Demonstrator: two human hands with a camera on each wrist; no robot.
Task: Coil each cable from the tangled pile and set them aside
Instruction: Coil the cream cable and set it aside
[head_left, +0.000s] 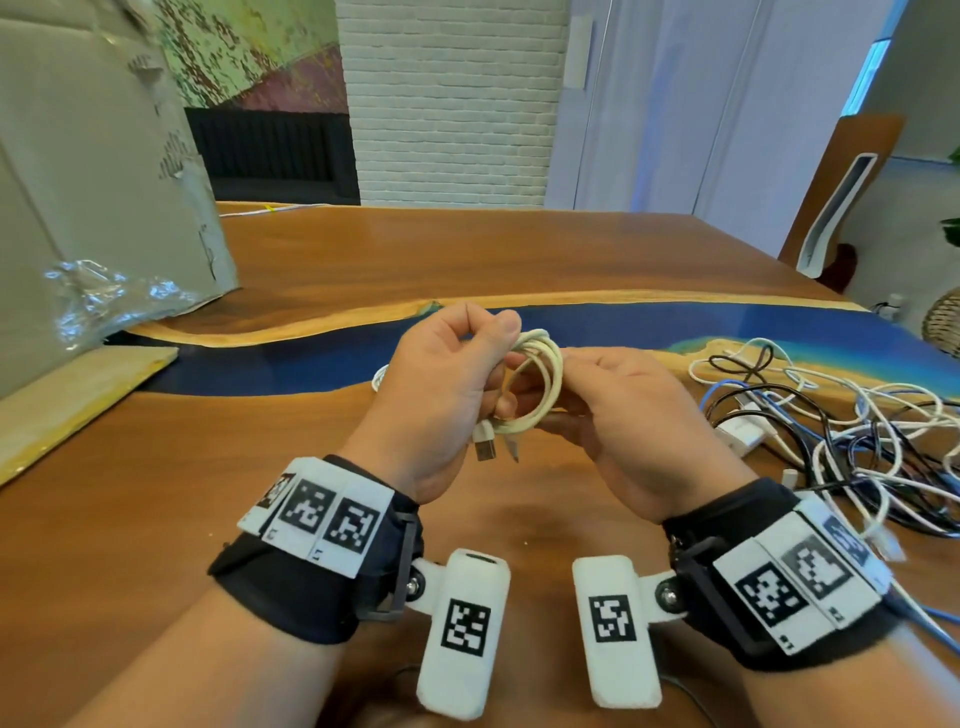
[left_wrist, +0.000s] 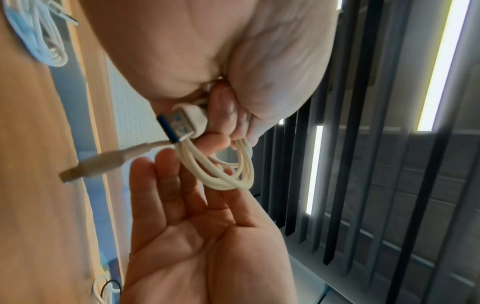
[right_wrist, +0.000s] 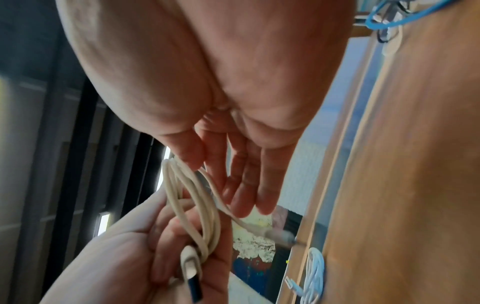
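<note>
While your L hand (head_left: 441, 384) is pinching the coil (head_left: 537, 384), your R hand (head_left: 618, 415), fingers straight, is steadying it; tuck both plugs (head_left: 485, 447) in w/o loosening loops.

An office or lounge-style interior, this one: a big live-edge wooden table (head_left: 467, 249) with a blue resin river through it, a white painted brick wall (head_left: 447, 93) behind, a dark sofa (head_left: 270, 150) against a peeling mural, vertical blinds (left_wrist: 363, 144) at the window, and a cardboard box (head_left: 88, 171) on the tabletop.
</note>
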